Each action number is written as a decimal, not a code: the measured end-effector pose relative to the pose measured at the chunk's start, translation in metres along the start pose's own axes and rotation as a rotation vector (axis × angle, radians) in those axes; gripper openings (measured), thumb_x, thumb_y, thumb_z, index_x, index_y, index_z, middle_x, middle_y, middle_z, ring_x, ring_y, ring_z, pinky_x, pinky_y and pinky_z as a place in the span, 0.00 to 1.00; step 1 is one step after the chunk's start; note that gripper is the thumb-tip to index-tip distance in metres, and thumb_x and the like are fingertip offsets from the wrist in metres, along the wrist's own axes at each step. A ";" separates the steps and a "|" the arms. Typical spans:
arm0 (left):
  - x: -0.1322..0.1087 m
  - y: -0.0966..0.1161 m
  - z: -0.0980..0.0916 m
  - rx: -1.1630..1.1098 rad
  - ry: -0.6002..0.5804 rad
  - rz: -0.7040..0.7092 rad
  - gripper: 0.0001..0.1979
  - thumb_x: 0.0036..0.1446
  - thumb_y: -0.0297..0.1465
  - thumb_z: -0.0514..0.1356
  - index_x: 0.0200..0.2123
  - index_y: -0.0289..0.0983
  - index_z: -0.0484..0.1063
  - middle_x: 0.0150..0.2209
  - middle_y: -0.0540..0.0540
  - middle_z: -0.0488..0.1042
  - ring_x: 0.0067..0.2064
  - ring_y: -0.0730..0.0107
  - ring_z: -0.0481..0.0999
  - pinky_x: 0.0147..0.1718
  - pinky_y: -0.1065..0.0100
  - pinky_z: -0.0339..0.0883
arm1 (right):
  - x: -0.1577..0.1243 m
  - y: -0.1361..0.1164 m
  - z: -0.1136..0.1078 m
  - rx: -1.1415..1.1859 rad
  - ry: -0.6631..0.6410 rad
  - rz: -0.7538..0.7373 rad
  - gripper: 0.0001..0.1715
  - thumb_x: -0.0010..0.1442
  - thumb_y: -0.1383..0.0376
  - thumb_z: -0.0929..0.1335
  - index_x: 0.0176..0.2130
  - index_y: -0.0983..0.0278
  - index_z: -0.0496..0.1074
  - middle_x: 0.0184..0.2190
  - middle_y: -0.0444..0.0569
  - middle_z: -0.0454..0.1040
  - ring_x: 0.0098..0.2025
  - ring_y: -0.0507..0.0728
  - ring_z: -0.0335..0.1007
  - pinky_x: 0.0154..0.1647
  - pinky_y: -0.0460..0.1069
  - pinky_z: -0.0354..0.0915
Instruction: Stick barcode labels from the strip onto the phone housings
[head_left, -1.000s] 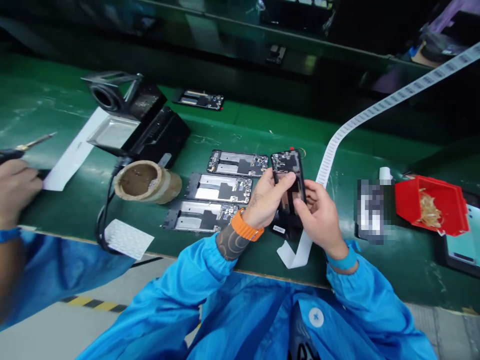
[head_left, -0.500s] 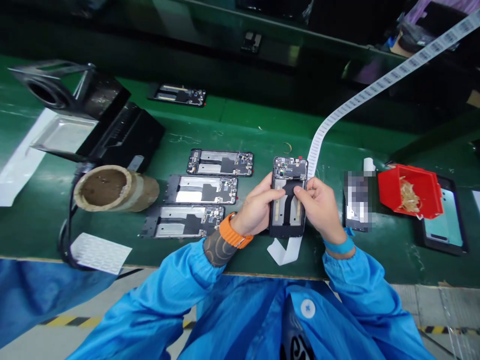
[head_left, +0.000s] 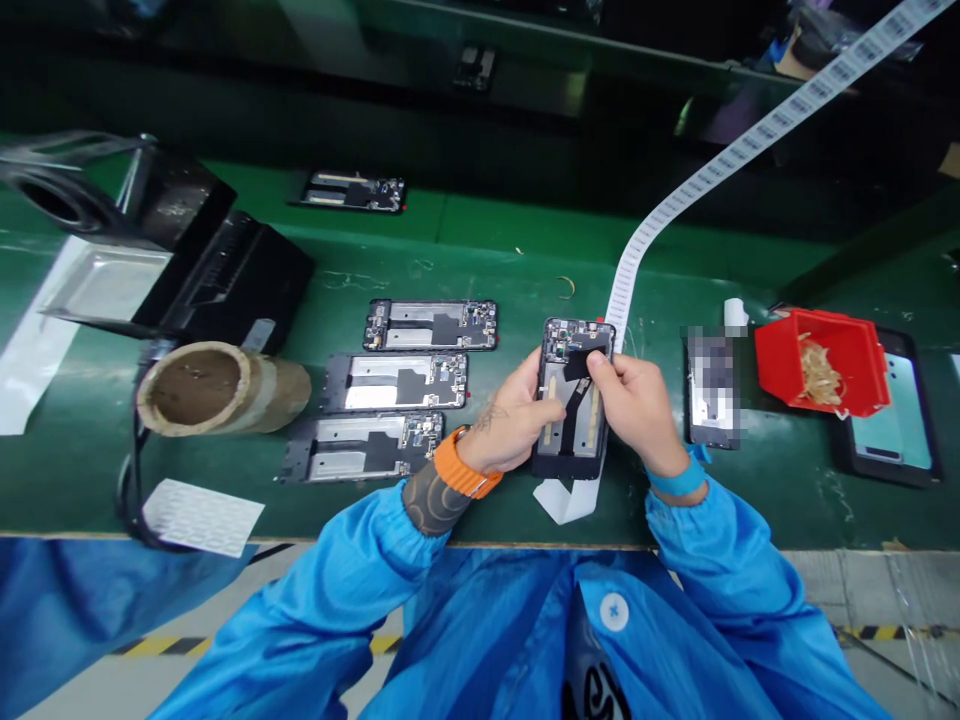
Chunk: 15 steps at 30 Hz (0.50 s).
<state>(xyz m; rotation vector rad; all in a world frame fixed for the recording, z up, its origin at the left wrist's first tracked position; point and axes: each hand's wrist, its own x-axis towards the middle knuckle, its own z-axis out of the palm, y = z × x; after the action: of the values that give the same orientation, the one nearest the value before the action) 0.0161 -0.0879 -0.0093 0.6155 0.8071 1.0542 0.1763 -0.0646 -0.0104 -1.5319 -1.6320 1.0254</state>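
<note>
An opened phone body (head_left: 574, 412) with its circuit board showing lies lengthwise in front of me on the green bench, over the end of a white label strip (head_left: 637, 262). My left hand (head_left: 517, 415) grips its left edge, thumb on the inner plate. My right hand (head_left: 634, 405) holds the right side, and its fingertips press a black flat cable near the top of the board. Both wrists wear bands, orange on the left, blue on the right.
Three more open phone frames (head_left: 396, 381) lie in a row to the left, another one (head_left: 352, 190) further back. A cardboard tube (head_left: 217, 385), a black fixture (head_left: 172, 255) and a dotted sheet (head_left: 201, 516) sit left. A red bin (head_left: 817, 362) and a phone tray (head_left: 896, 415) stand right.
The phone body came down from a raised, tilted hold to lie flat on the bench. My right fingers moved up onto the black cable. The neighbour's hand left the view.
</note>
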 end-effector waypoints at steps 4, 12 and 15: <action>0.004 -0.010 -0.001 0.139 0.072 0.078 0.21 0.48 0.26 0.68 0.48 0.36 0.73 0.42 0.47 0.79 0.43 0.65 0.77 0.47 0.63 0.70 | -0.002 -0.005 -0.002 -0.154 -0.043 -0.041 0.33 0.66 0.46 0.63 0.18 0.61 0.55 0.15 0.40 0.55 0.21 0.49 0.50 0.23 0.49 0.45; 0.007 -0.007 -0.004 0.096 0.117 0.131 0.21 0.48 0.27 0.67 0.47 0.35 0.71 0.42 0.46 0.78 0.41 0.66 0.76 0.45 0.64 0.70 | -0.010 -0.012 -0.002 -0.079 -0.028 -0.103 0.14 0.63 0.55 0.67 0.32 0.60 0.63 0.18 0.35 0.59 0.22 0.50 0.55 0.26 0.47 0.52; 0.006 -0.005 -0.008 0.104 0.028 0.130 0.26 0.42 0.22 0.62 0.48 0.36 0.69 0.40 0.49 0.77 0.40 0.68 0.75 0.41 0.67 0.69 | -0.009 -0.007 -0.001 -0.074 -0.058 -0.052 0.13 0.60 0.57 0.69 0.31 0.60 0.63 0.19 0.36 0.60 0.23 0.50 0.55 0.26 0.47 0.52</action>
<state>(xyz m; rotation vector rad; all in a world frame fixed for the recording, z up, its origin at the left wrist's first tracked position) 0.0138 -0.0840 -0.0194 0.7512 0.8599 1.1464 0.1747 -0.0731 -0.0036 -1.5120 -1.7583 1.0003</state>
